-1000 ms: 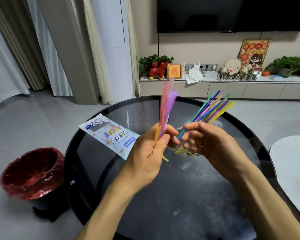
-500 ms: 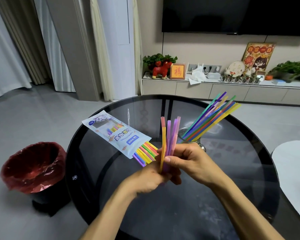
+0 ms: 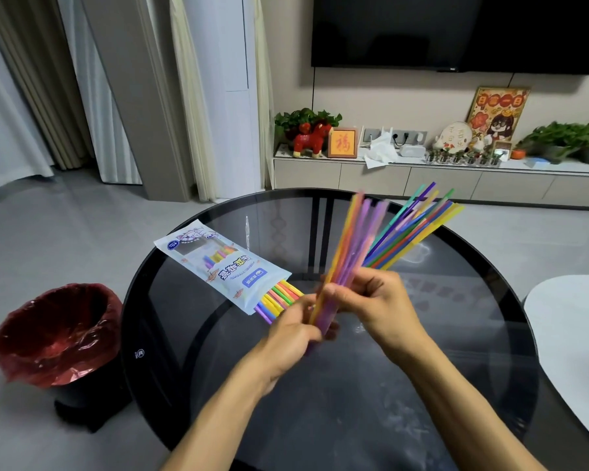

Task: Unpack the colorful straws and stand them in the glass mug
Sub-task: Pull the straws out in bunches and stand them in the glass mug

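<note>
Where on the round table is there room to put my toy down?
The near part of the glass table, below both hands, is bare. So is its far left rim behind the straw packet. It is crowded in the middle, where the left hand and right hand hold straws.

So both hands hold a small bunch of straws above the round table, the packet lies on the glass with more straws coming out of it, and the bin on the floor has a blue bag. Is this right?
Not quite: the bag lining the bin is red, not blue, as the head view shows. The rest holds: the left hand and right hand hold a small bunch of straws above the round table, and the packet lies there with straws sticking out.
</note>
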A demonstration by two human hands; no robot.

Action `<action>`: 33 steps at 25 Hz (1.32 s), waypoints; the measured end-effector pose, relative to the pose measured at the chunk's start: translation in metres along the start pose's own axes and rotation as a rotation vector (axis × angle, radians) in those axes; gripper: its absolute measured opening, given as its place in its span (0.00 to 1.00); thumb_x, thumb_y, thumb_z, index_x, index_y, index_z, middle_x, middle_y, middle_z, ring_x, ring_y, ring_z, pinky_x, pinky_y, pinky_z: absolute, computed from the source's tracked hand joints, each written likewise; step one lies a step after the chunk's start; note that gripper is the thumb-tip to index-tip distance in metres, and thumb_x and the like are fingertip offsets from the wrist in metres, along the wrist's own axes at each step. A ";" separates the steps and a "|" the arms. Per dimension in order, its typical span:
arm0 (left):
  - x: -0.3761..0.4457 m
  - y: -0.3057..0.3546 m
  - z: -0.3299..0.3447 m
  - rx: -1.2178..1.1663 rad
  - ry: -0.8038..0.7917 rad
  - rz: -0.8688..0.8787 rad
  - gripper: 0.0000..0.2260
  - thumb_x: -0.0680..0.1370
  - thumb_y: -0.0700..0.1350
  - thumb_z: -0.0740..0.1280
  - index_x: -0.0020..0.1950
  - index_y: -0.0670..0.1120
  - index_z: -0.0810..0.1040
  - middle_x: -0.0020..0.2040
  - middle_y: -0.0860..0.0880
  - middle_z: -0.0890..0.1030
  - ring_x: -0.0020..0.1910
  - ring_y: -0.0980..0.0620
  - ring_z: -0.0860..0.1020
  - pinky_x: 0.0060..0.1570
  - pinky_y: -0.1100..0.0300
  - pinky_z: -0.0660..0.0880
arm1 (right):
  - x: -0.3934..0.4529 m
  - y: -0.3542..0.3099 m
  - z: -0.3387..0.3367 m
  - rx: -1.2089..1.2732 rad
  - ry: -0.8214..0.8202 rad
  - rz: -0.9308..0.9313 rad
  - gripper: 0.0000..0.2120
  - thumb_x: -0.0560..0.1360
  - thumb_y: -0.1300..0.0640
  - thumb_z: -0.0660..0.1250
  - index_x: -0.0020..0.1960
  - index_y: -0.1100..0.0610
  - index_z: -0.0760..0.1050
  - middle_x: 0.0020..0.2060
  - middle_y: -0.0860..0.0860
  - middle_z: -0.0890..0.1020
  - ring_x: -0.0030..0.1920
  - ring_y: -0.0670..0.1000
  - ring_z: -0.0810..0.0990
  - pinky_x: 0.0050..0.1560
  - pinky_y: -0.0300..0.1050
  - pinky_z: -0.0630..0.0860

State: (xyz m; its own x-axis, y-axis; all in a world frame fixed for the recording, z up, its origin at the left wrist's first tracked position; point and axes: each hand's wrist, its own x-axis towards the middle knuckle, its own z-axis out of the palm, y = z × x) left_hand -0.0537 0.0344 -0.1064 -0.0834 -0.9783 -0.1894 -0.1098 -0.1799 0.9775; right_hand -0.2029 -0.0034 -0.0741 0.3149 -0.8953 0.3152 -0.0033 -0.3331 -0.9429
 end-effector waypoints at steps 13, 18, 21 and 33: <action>0.000 0.010 -0.011 -0.050 0.346 0.064 0.11 0.76 0.36 0.65 0.55 0.48 0.78 0.51 0.48 0.83 0.38 0.55 0.77 0.29 0.73 0.69 | 0.055 0.034 -0.066 0.203 0.760 0.197 0.04 0.77 0.62 0.69 0.51 0.58 0.81 0.42 0.52 0.84 0.45 0.52 0.84 0.48 0.50 0.83; 0.003 0.007 -0.012 -0.040 0.357 0.077 0.10 0.76 0.35 0.65 0.53 0.47 0.80 0.48 0.48 0.83 0.41 0.54 0.78 0.30 0.73 0.70 | 0.064 0.040 -0.058 0.053 0.708 0.255 0.04 0.77 0.63 0.69 0.48 0.56 0.81 0.40 0.50 0.84 0.44 0.53 0.85 0.45 0.48 0.83; 0.007 0.005 -0.014 -0.036 0.377 0.096 0.10 0.77 0.34 0.63 0.52 0.46 0.80 0.47 0.49 0.83 0.41 0.55 0.80 0.31 0.73 0.71 | 0.063 0.047 -0.059 -0.057 0.719 0.263 0.06 0.75 0.60 0.71 0.51 0.59 0.83 0.42 0.51 0.85 0.42 0.47 0.84 0.46 0.47 0.82; 0.016 -0.041 -0.030 1.150 0.239 -0.027 0.26 0.80 0.58 0.56 0.77 0.54 0.56 0.80 0.49 0.51 0.78 0.45 0.49 0.73 0.44 0.57 | 0.008 0.018 -0.049 -0.807 0.014 0.464 0.18 0.74 0.47 0.67 0.32 0.59 0.80 0.26 0.53 0.83 0.27 0.52 0.80 0.33 0.48 0.80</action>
State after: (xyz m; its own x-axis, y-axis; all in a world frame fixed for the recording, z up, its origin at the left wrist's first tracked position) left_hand -0.0206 0.0229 -0.1467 0.1070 -0.9920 -0.0673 -0.9488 -0.1221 0.2914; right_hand -0.2468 -0.0307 -0.0832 0.1055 -0.9921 -0.0679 -0.7864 -0.0414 -0.6163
